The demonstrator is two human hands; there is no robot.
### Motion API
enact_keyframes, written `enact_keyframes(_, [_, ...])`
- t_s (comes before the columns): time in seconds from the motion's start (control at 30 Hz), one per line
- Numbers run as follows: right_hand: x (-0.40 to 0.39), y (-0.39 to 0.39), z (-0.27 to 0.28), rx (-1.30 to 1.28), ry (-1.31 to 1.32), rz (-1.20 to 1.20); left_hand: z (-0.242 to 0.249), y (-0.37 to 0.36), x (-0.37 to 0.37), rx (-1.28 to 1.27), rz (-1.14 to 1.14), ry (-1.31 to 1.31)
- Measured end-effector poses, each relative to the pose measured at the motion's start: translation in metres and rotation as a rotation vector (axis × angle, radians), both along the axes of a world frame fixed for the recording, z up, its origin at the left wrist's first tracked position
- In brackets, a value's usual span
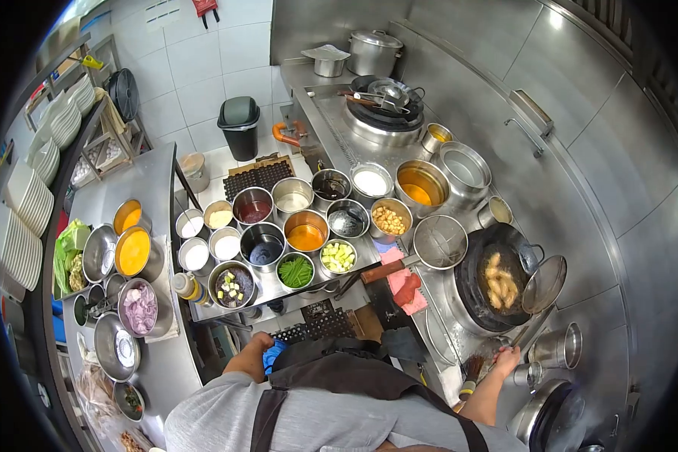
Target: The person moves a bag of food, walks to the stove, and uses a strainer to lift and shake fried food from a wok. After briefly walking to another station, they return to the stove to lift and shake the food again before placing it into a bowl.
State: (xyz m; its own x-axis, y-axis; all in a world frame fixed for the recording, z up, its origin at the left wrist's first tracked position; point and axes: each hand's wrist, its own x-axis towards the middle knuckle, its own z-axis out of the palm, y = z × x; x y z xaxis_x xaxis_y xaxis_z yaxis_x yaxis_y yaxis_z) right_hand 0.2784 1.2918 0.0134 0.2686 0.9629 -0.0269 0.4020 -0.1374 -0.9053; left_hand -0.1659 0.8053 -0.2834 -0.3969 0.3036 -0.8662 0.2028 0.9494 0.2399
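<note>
My right hand [507, 360] is closed round the long handle of a wire-mesh skimmer, whose round basket [544, 285] hangs over the right rim of a dark wok [471, 264]. Several long golden-brown pieces of food [502, 282] lie in oil in that wok. Low at my waist, my left hand [262, 340] is closed on a blue cloth [273, 355], mostly hidden by the hand and my dark apron. A bristle brush [473, 369] rests beside my right forearm.
Several steel pots of sauces, powders and cut vegetables fill the shelf ahead, including green beans [295, 272]. A wooden-handled strainer [440, 242] sits left of the wok. Another wok [384, 105] stands farther back. On the left table is a bowl of sliced onions [138, 309].
</note>
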Motion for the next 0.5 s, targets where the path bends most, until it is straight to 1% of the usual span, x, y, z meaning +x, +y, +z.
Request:
enact_keyframes(0.03, [0.004, -0.001, 0.000, 0.001, 0.000, -0.009, -0.004, -0.001, -0.002, 0.001, -0.009, 0.000])
enact_keyframes(0.1, [0.010, 0.000, 0.001, 0.116, -0.085, 0.001, -0.010, -0.002, -0.004, -0.045, 0.112, -0.112])
enact_keyframes(0.13, [0.015, 0.001, 0.001, 0.118, -0.082, -0.007, -0.026, -0.005, -0.010, -0.043, 0.104, -0.108])
enact_keyframes(0.17, [0.021, 0.003, 0.000, 0.092, -0.088, -0.008, -0.049, -0.007, -0.018, 0.013, -0.099, -0.166])
enact_keyframes(0.23, [0.030, 0.007, 0.001, 0.035, -0.130, -0.006, -0.058, -0.002, -0.026, 0.066, -0.306, -0.223])
enact_keyframes(0.3, [0.033, 0.006, 0.003, 0.058, -0.160, -0.025, -0.061, 0.006, -0.028, 0.019, -0.291, -0.071])
enact_keyframes(0.33, [0.034, 0.005, 0.003, 0.082, -0.191, -0.040, -0.058, 0.010, -0.028, 0.001, -0.286, -0.021])
enact_keyframes(0.4, [0.038, 0.007, 0.002, 0.073, -0.173, -0.068, -0.052, 0.015, -0.032, 0.076, -0.510, -0.004])
enact_keyframes(0.47, [0.043, 0.007, 0.003, 0.064, -0.214, -0.056, -0.038, 0.022, -0.036, 0.151, -0.739, 0.010])
enact_keyframes(0.5, [0.049, 0.011, -0.001, 0.042, -0.279, -0.044, -0.031, 0.025, -0.037, 0.188, -0.854, 0.016])
